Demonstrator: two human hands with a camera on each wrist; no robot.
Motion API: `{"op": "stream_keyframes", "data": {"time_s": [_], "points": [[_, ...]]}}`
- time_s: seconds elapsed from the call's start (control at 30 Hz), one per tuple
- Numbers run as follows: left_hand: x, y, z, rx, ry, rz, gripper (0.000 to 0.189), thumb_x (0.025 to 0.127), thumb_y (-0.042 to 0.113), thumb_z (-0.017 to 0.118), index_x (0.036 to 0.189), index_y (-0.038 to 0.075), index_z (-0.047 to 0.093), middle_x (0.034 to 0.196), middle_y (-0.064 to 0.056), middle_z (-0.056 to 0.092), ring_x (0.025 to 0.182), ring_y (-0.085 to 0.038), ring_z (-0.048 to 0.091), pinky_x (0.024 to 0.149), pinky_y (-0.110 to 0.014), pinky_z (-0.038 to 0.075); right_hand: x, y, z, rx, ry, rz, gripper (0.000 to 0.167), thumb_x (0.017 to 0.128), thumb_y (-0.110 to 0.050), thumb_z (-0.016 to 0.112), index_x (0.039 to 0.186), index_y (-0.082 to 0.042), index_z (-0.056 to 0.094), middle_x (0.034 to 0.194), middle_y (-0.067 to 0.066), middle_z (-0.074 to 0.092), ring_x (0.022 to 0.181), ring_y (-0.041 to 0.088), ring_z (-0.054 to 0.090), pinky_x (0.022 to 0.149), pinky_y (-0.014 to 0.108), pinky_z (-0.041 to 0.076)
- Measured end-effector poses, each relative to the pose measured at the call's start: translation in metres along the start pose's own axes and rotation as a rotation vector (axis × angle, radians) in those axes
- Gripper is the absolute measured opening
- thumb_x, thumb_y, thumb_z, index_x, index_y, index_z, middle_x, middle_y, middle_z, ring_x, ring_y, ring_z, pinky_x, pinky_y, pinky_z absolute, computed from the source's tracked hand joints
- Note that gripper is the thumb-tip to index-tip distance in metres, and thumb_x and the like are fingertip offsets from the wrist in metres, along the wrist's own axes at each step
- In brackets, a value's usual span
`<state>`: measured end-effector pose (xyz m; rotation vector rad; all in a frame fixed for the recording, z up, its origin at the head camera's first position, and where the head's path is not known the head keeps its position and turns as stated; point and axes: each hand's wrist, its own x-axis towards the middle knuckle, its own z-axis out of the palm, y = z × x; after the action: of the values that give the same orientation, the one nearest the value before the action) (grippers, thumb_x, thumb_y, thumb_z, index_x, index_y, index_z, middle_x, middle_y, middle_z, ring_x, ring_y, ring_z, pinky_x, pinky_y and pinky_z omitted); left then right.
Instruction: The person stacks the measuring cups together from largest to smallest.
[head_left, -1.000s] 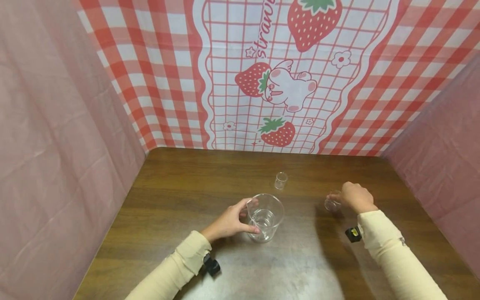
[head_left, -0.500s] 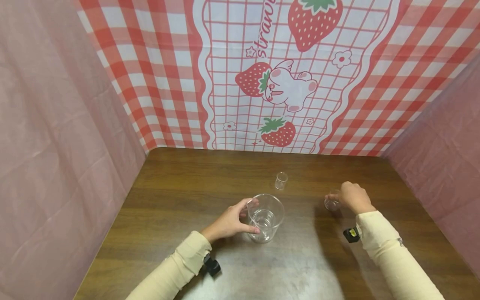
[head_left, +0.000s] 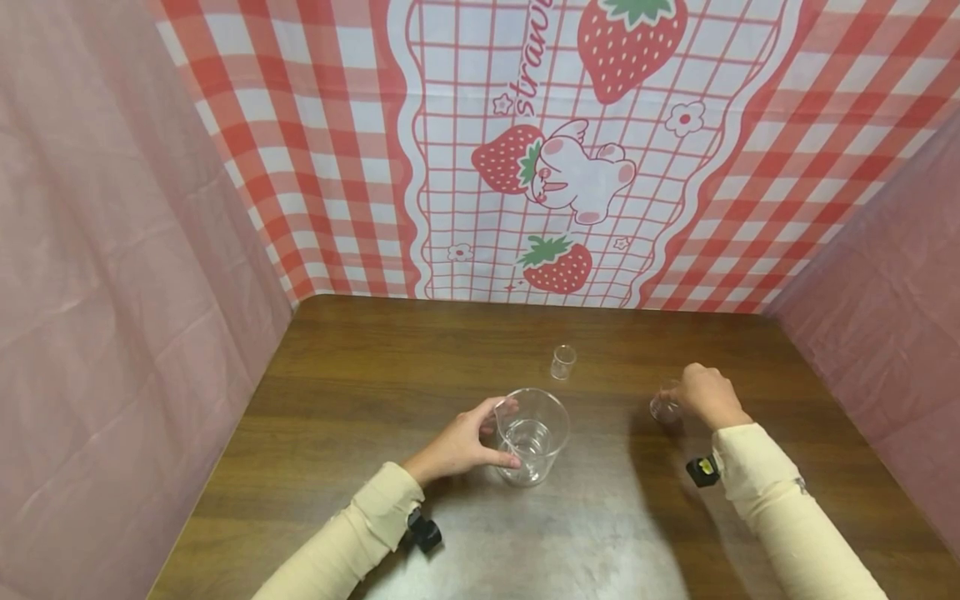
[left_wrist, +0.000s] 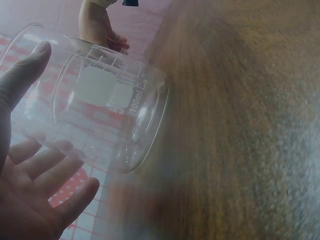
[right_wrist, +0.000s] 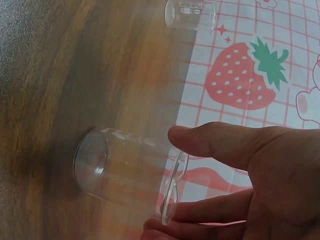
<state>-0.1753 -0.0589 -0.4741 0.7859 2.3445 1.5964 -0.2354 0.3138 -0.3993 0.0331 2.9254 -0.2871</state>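
A large clear glass beaker [head_left: 534, 446] stands upright on the table, and my left hand [head_left: 457, 440] holds it from the left, thumb in front and fingers around the far side. White markings reading 100ml show on its wall in the left wrist view. Farther right, my right hand [head_left: 711, 395] grips the rim of a small glass beaker [right_wrist: 125, 167] between thumb and fingers. That one is upright on the tabletop, partly hidden by the hand in the head view. An even smaller beaker [head_left: 562, 363] sits behind the large one, touched by neither hand.
The brown wooden table [head_left: 360, 358] reaches back to a red-and-white checked cloth [head_left: 352, 167] with strawberry prints. Pink curtains [head_left: 97, 292] hang along both sides. A black wrist camera [head_left: 424, 531] is strapped under the left sleeve.
Early on, my right forearm shifts slightly to the left; the fingers stay at the small beaker's rim. The left hand and the large beaker keep their place.
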Motion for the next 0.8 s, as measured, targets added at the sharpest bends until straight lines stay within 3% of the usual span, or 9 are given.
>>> {"op": "stream_keyframes", "data": {"time_s": [0.47,0.8], "points": [[-0.0004,0.0006,-0.0004,-0.002,-0.003,0.001,0.079,0.072,0.019,0.087,0.139,0.005,0.046,0.141,-0.013,0.056,0.128,-0.028,0.055,0.106,-0.044,0.049,0.0013,-0.0013,0.0004,0.037,-0.010,0.012,0.034,0.082,-0.029,0.071,0.073,0.002,0.061,0.075,0.018,0.061,0.071,0.032,0.057,0.064,0.048,0.050],[0.0005,-0.0004,-0.0007,-0.009,-0.005,0.004,0.082,0.072,0.019,0.087,0.140,0.003,0.045,0.142,-0.014,0.054,0.129,-0.029,0.054,0.106,-0.044,0.048,0.0032,-0.0020,-0.0026,0.039,0.018,-0.025,0.031,0.079,-0.026,0.072,0.064,-0.004,0.057,0.072,0.016,0.057,0.070,0.033,0.055,0.065,0.051,0.049]]}}
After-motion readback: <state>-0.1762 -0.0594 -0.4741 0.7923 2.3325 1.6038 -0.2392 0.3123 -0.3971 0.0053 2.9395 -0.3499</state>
